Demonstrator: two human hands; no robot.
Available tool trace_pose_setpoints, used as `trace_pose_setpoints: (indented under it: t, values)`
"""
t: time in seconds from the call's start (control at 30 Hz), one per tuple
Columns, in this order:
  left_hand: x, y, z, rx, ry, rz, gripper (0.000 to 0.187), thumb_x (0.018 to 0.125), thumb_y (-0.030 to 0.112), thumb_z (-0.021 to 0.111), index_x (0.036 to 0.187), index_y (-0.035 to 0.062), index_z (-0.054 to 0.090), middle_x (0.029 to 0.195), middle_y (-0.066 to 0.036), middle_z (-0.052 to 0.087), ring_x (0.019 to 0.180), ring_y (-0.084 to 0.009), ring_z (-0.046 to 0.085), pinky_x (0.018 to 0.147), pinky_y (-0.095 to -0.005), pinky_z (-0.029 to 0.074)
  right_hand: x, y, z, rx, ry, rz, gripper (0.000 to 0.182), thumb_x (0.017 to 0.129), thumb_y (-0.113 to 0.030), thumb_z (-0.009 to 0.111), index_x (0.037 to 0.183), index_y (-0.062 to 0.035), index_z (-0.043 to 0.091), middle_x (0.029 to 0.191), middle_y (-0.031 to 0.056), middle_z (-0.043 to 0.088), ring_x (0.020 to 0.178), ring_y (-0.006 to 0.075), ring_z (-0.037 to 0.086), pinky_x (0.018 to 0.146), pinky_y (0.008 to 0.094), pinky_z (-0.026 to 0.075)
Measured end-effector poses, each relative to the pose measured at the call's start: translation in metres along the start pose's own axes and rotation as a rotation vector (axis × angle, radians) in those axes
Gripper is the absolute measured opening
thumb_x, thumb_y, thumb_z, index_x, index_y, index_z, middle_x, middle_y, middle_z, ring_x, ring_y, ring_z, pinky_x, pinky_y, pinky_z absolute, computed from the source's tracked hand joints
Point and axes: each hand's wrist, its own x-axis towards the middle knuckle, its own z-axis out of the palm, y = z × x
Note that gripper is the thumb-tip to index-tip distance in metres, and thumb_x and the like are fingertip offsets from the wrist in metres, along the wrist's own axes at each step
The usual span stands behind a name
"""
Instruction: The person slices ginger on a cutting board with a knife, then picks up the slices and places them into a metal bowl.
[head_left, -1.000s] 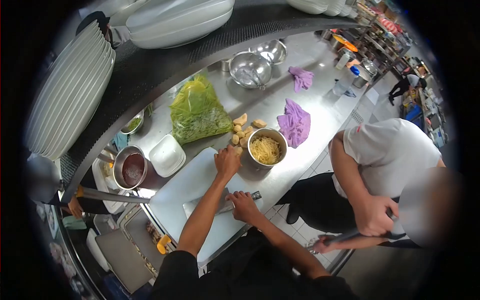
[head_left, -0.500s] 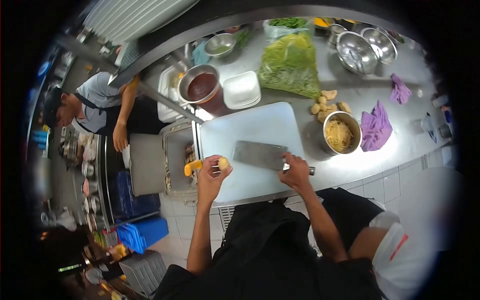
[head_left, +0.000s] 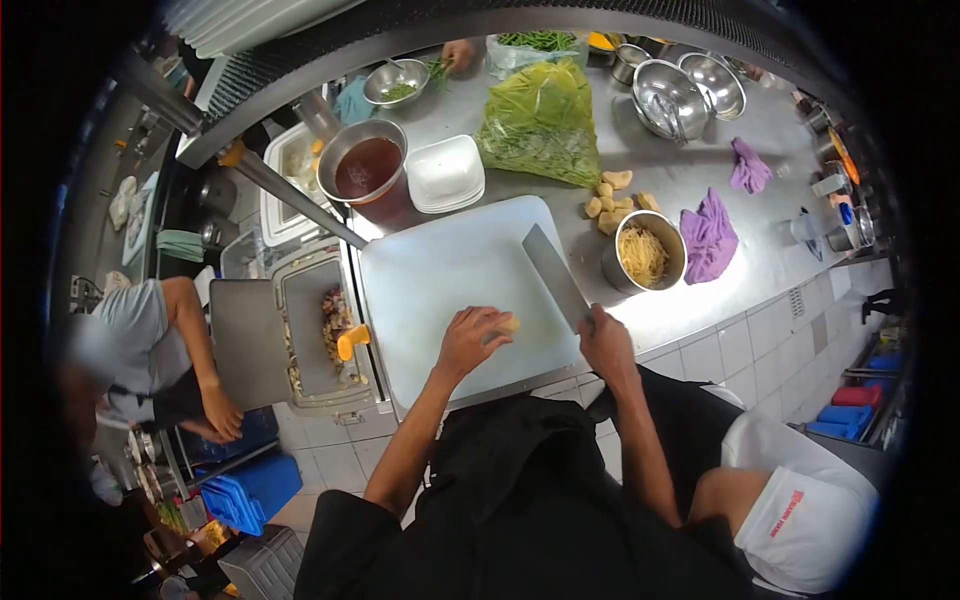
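My left hand (head_left: 475, 340) is closed around a pale yellow peeled root piece (head_left: 511, 325), low over the near part of the white cutting board (head_left: 440, 260). In my right hand (head_left: 607, 345) is the handle of a cleaver (head_left: 556, 277), at the board's right side. Its broad blade slants away to the upper left over the board, its edge side turned toward my left hand. Right of the board stands a metal pot (head_left: 646, 252) filled with thin yellow shreds. Several pale peeled pieces (head_left: 617, 202) lie behind this pot.
Left of the board sits an open bin (head_left: 305, 330) of scraps, an orange handle (head_left: 352, 341) at its edge. Behind are a pot of reddish liquid (head_left: 368, 168), white dishes (head_left: 446, 175), bagged greens (head_left: 541, 125), steel bowls (head_left: 670, 98) and purple cloths (head_left: 709, 240). Co-workers stand at both sides.
My left hand has moved right over the board with the root piece. The cleaver has swung from lying across the board to pointing away from me. The left co-worker has shifted nearer.
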Motion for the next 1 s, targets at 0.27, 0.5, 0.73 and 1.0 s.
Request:
trace_pose_setpoints:
  t: [0.27,0.5,0.73,1.0]
  values:
    - [-0.015,-0.006,0.0,-0.069,0.005,-0.067,0.054,0.079,0.034,0.087,0.127,0.0164,0.071,0.116,-0.004,0.067,0.106,-0.0243,0.064,0.094,-0.0413,0.049,-0.006,-0.015,0.021,-0.083,-0.006,0.064,0.035,0.096,-0.013,0.062,0.122,0.0086,0.051,0.089,0.0322,0.069,0.086,0.0525,0.067,0.076,0.0595,0.053]
    - [-0.014,0.004,-0.008,-0.089,-0.031,-0.089,0.052,0.076,0.03,0.089,0.123,0.0154,0.073,0.112,-0.005,0.066,0.102,-0.025,0.064,0.09,-0.0384,0.049,-0.001,-0.045,0.03,-0.144,-0.18,0.083,0.031,0.091,-0.001,0.056,0.119,0.0061,0.046,0.093,0.0326,0.068,0.087,0.0529,0.067,0.079,0.0612,0.053]
    - [-0.023,-0.008,-0.001,-0.161,-0.093,0.087,0.031,0.082,0.014,0.081,0.112,0.0135,0.074,0.11,-0.002,0.07,0.11,-0.0242,0.065,0.097,-0.0402,0.048,-0.001,-0.06,0.057,-0.125,-0.017,0.036,0.027,0.089,0.003,0.053,0.114,-0.0002,0.044,0.096,0.0318,0.064,0.085,0.0541,0.065,0.077,0.0618,0.052]
    - [-0.033,-0.001,-0.023,-0.192,-0.021,-0.003,0.027,0.082,0.016,0.083,0.108,0.0127,0.075,0.112,-0.003,0.07,0.107,-0.0249,0.066,0.094,-0.0393,0.051,0.0,-0.056,0.055,-0.147,-0.011,0.005,0.027,0.088,0.005,0.054,0.111,0.0023,0.041,0.082,0.0323,0.065,0.083,0.0545,0.065,0.074,0.0614,0.05]
